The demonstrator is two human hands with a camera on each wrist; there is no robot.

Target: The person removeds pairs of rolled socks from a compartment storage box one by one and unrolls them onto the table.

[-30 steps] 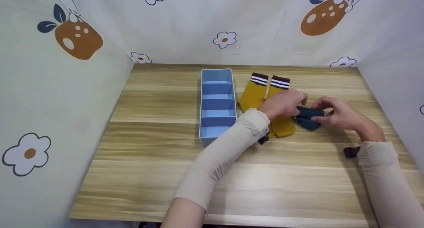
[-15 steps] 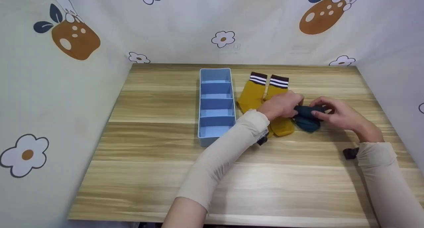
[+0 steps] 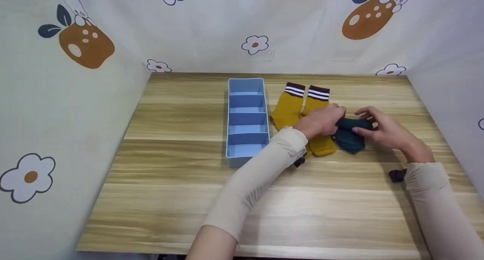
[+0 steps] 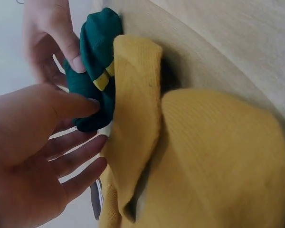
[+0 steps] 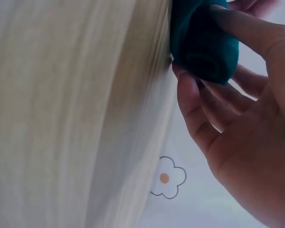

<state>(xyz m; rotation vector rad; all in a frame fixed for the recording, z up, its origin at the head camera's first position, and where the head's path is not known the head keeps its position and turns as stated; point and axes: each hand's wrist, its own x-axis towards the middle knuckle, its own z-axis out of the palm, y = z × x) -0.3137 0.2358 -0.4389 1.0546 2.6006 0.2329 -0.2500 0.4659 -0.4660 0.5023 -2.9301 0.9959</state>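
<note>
A person's left hand (image 3: 322,119) and right hand (image 3: 389,131) pinch opposite ends of a partly rolled green sock (image 3: 348,136) at a wooden table (image 3: 170,184), just right of the yellow socks (image 3: 288,112), which lie between it and a blue box (image 3: 237,162) divided in four.

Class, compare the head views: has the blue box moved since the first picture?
No. Judged against the table, the blue box has shifted neither way.
</note>
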